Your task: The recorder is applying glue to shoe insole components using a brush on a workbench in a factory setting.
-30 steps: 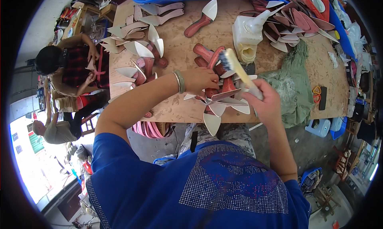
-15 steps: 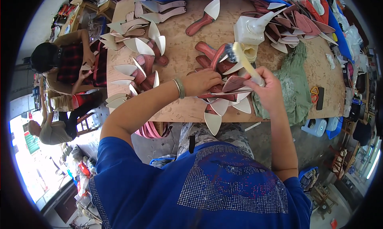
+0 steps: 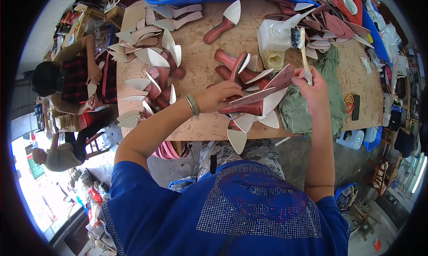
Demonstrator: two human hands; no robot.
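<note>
Brushing glue onto a shoe insole at the bench

Left hand [image 3: 220, 95] grips one insole [image 3: 263, 93] above the heap near the bench [image 3: 200, 126] edge; right hand [image 3: 312, 84] grasps one brush [image 3: 301, 46], bristles at one glue bottle [image 3: 274, 35] beyond. Best wipe excess and stroke evenly. Insoles are too many to count.

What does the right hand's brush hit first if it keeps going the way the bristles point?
Probably the white plastic jug: the right hand holds the brush bristles-up, almost touching the jug's side. Depth is unclear, so it may pass just beside it.
</note>
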